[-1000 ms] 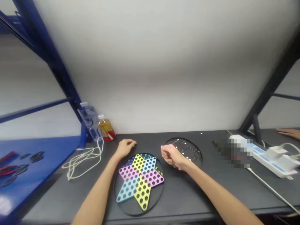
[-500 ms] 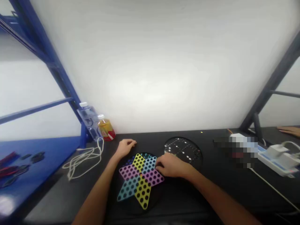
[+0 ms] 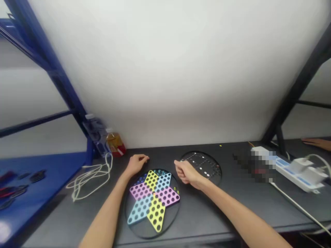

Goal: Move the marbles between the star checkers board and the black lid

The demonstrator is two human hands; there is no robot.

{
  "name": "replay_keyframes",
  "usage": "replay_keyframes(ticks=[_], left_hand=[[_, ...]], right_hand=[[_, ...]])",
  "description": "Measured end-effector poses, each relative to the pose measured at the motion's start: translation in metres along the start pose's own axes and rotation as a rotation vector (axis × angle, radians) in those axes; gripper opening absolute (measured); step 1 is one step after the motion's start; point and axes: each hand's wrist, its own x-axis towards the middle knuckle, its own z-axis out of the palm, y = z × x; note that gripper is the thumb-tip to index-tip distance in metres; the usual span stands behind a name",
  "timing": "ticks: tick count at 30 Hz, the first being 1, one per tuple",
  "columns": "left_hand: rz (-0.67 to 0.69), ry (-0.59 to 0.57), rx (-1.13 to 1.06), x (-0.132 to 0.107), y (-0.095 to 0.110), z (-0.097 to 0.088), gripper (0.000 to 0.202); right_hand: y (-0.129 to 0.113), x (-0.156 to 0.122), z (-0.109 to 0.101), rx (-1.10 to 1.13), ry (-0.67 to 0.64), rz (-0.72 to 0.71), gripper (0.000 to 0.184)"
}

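Clock dial is centring on the star board, 12 pointing away from the wearer. Nearest: star board [image 3: 154, 193] is lying flat on the table [image 3: 201, 220], its yellow, blue and pink points sitting inside a round black rim [image 3: 148, 237]. Most holes are looking dark and unfilled. Small bluish pieces [image 3: 141, 180] are lying in the gap at 11, teal ones [image 3: 160, 172] around 12 to 1, yellow-green pieces [image 3: 176, 190] at 2.

Right hand [image 3: 187, 172] is hovering or resting just outside the rim between 1 and 2, fingers curling in; can't tell if they're pinching anything. Left hand [image 3: 138, 164] is resting at 11, past the rim, loosely curling, thumb and finger almost meeting; no piece is showing in it.

Step, as judged: right hand is working small pieces at the board's 2 o'clock side while the left is idling. Next move is probably calling for a narrow fingertip pinch and careful aim at one hole or gap, without bumping the star.

Farther: black disc [image 3: 210, 165] with white spots is lying at 2, partly behind the right hand. White cable [image 3: 77, 187] is looping between 9 and 10, amber bottle [image 3: 116, 144] is standing at 11, power strip [image 3: 284, 165] is lying between 2 and 3.
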Motion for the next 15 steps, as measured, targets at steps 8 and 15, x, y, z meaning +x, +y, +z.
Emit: replay_keyframes(ticks=[8,15], left_hand=[[-0.005,-0.003,-0.007,0.000,-0.002,0.001,0.041],[0.003,-0.002,-0.001,0.001,-0.004,0.002,0.039]], right_hand=[[-0.011,-0.020,0.002,-0.887,0.094,-0.375,0.040],[-0.014,-0.036,0.002,-1.265,-0.121,-0.331,0.020]])
